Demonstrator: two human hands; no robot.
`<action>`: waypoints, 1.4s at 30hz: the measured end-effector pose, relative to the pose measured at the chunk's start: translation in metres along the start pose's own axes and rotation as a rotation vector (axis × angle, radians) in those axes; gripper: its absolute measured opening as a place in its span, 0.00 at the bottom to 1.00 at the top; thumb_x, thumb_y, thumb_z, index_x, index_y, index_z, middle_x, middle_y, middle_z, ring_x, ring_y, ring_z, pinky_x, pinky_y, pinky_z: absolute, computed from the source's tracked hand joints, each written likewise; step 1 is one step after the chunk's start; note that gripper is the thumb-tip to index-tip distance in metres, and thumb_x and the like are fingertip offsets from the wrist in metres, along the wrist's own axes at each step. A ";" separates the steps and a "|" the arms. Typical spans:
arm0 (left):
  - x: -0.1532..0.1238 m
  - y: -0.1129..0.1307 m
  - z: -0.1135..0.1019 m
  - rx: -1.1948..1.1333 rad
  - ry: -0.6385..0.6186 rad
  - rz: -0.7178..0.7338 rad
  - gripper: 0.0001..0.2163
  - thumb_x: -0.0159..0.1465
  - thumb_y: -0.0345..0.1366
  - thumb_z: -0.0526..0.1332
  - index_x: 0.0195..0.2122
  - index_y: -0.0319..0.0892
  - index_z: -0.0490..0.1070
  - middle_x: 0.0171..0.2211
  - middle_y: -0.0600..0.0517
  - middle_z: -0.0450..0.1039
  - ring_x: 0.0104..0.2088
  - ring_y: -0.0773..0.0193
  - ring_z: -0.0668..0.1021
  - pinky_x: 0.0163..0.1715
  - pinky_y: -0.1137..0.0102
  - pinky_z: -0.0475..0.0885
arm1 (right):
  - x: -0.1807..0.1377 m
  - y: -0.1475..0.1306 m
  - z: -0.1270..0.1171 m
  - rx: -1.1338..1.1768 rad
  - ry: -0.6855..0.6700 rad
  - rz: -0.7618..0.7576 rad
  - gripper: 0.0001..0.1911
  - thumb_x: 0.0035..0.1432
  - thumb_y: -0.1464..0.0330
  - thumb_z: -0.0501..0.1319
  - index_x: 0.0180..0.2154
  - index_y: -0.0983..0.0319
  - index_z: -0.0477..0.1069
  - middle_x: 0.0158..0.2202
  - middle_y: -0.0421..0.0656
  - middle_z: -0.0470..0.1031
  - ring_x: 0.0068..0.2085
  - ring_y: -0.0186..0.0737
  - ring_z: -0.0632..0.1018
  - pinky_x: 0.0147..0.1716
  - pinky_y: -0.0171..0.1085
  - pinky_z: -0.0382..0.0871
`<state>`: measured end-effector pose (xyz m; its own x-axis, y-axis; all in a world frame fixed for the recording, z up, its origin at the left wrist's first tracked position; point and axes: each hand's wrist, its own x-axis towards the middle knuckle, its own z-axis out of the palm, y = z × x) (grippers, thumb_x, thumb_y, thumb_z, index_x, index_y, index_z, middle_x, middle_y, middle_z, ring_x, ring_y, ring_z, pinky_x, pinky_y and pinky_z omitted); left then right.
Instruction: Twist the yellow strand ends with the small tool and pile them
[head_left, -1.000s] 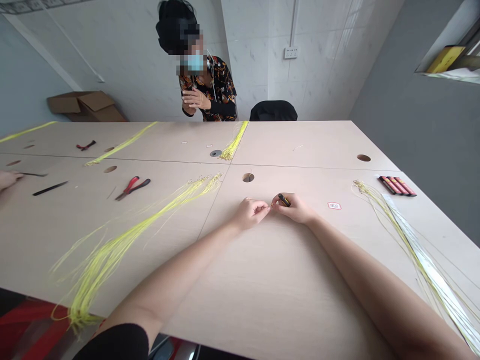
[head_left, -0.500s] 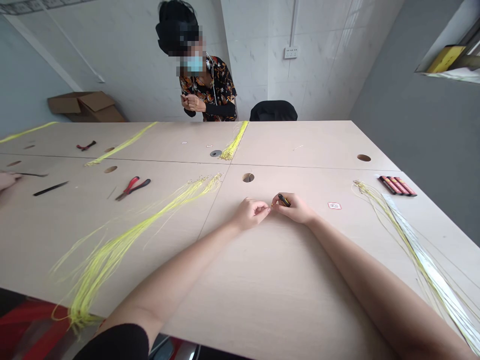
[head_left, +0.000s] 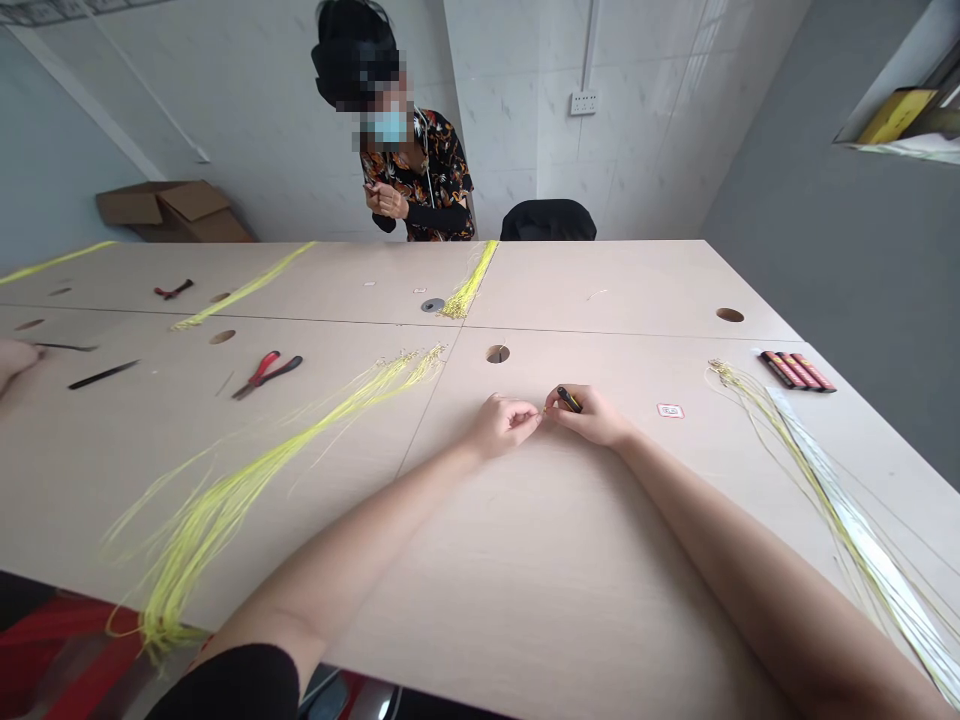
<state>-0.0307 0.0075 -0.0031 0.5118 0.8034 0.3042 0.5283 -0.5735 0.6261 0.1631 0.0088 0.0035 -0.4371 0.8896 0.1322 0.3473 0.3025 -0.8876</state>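
head: unreadable white label (head_left: 670, 410) near right hand (head_left: 596, 417)

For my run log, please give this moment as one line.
left hand: closed, fingertips at right hand | right hand: holds small black tool | both over table

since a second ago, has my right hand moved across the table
No. The right hand keeps its place just right of and nearer than the round hole, fingertips meeting the left hand, small black tool still in its grip.
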 end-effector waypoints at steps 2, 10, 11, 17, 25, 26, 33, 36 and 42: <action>0.000 0.000 0.000 0.001 0.000 0.003 0.15 0.60 0.40 0.54 0.19 0.39 0.67 0.16 0.58 0.59 0.21 0.72 0.62 0.30 0.74 0.59 | 0.000 0.000 0.000 -0.003 -0.002 0.001 0.07 0.51 0.66 0.56 0.29 0.63 0.68 0.21 0.35 0.60 0.24 0.30 0.59 0.25 0.33 0.52; 0.000 -0.001 0.000 -0.007 -0.003 0.001 0.14 0.60 0.39 0.54 0.19 0.39 0.66 0.16 0.58 0.58 0.20 0.72 0.61 0.28 0.74 0.58 | 0.001 0.000 -0.001 -0.003 -0.006 -0.002 0.07 0.50 0.66 0.56 0.29 0.63 0.68 0.20 0.34 0.58 0.24 0.30 0.58 0.25 0.33 0.52; 0.000 -0.001 0.000 -0.009 -0.002 0.002 0.15 0.61 0.39 0.54 0.19 0.39 0.66 0.16 0.58 0.58 0.20 0.72 0.61 0.28 0.74 0.58 | 0.000 0.000 -0.001 -0.003 -0.006 -0.001 0.07 0.50 0.66 0.56 0.29 0.63 0.68 0.20 0.34 0.58 0.24 0.30 0.58 0.25 0.33 0.52; 0.000 -0.002 0.001 -0.005 -0.003 -0.009 0.15 0.61 0.39 0.54 0.19 0.39 0.66 0.16 0.57 0.59 0.20 0.72 0.61 0.26 0.74 0.57 | 0.000 0.000 -0.001 0.000 -0.006 -0.001 0.07 0.50 0.66 0.55 0.28 0.63 0.67 0.20 0.34 0.57 0.24 0.30 0.58 0.25 0.33 0.52; 0.001 -0.002 0.001 -0.023 0.002 0.004 0.15 0.61 0.38 0.54 0.19 0.39 0.65 0.16 0.58 0.58 0.20 0.72 0.61 0.26 0.74 0.57 | 0.000 -0.001 -0.001 -0.005 -0.005 -0.003 0.07 0.50 0.66 0.55 0.28 0.63 0.67 0.20 0.34 0.57 0.24 0.30 0.58 0.25 0.33 0.52; 0.001 -0.002 0.001 -0.021 0.003 0.003 0.15 0.61 0.38 0.54 0.18 0.39 0.64 0.16 0.58 0.58 0.20 0.72 0.60 0.26 0.74 0.57 | 0.000 -0.001 -0.001 -0.004 -0.004 -0.003 0.07 0.50 0.66 0.55 0.28 0.63 0.67 0.20 0.34 0.57 0.23 0.29 0.58 0.24 0.33 0.52; 0.001 -0.002 0.001 -0.037 0.018 0.001 0.15 0.60 0.38 0.55 0.18 0.39 0.65 0.15 0.58 0.56 0.20 0.72 0.61 0.25 0.74 0.57 | 0.000 -0.002 -0.001 -0.004 -0.002 0.003 0.07 0.50 0.66 0.55 0.28 0.63 0.67 0.20 0.34 0.57 0.23 0.29 0.58 0.25 0.33 0.52; 0.001 -0.002 0.001 -0.044 0.016 -0.006 0.15 0.60 0.38 0.55 0.18 0.39 0.65 0.15 0.58 0.57 0.19 0.72 0.61 0.25 0.74 0.58 | 0.000 -0.003 -0.002 -0.005 -0.002 0.003 0.07 0.50 0.66 0.55 0.28 0.63 0.67 0.21 0.34 0.58 0.24 0.30 0.59 0.25 0.33 0.53; 0.000 -0.003 0.001 -0.048 0.019 -0.016 0.14 0.60 0.39 0.55 0.19 0.39 0.66 0.16 0.58 0.59 0.20 0.72 0.61 0.26 0.74 0.59 | 0.000 -0.002 -0.002 -0.010 0.000 0.004 0.06 0.49 0.67 0.55 0.29 0.63 0.67 0.21 0.35 0.59 0.24 0.30 0.60 0.26 0.33 0.54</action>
<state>-0.0314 0.0092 -0.0061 0.4907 0.8154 0.3071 0.5028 -0.5529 0.6645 0.1641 0.0085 0.0061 -0.4358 0.8908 0.1285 0.3571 0.3022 -0.8838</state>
